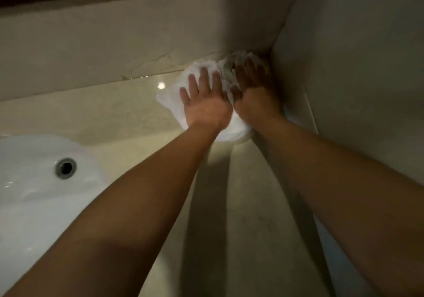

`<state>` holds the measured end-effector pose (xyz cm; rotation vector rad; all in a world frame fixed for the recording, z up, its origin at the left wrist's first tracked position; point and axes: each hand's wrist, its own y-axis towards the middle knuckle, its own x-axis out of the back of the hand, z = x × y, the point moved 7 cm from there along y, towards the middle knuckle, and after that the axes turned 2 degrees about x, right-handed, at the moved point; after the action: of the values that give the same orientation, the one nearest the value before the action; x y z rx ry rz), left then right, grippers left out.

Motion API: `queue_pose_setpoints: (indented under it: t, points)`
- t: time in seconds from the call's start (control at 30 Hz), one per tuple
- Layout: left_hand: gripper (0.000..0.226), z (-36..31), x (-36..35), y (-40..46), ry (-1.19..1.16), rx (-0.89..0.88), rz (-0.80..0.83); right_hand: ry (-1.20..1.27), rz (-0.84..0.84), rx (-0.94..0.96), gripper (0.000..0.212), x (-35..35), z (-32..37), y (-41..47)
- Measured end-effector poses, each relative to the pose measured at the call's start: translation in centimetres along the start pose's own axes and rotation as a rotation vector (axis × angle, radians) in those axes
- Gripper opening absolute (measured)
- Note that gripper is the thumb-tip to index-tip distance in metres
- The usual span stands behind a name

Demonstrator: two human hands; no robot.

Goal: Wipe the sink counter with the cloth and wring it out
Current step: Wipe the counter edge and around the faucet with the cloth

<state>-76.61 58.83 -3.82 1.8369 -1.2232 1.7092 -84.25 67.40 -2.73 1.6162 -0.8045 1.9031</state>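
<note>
Cloth pressed flat into the far counter corner.
The sink (pixel 34 182) is cut off at the left edge; further on, the cloth (pixel 171 94) (partly hidden) is pressed on the counter (pixel 114 113) by the left hand (pixel 205 105) and blurred right hand (pixel 254 90), fingers extended.

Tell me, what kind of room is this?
Probably a bathroom. A white ceramic sink basin with a round metal overflow hole sits in a glossy beige stone counter, and both hands press a white cloth into the tiled corner.
</note>
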Motion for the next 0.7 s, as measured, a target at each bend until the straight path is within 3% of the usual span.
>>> queue_pose_setpoints:
  t: [0.33,0.57,0.7]
  points:
    - [0.058,-3.4,-2.1,-4.2,0.020,-0.239,0.015,0.048,0.006,-0.133,0.057,-1.1,-2.7,-5.8]
    - [0.060,-4.4,-5.4,-14.2,-0.004,-0.370,0.067,0.032,0.067,-0.178,0.062,-2.6,-2.0,-17.6]
    - [0.062,-4.6,-7.5,-21.8,0.019,-0.429,0.149,-0.097,0.138,-0.105,0.062,-4.2,-1.1,-26.1]
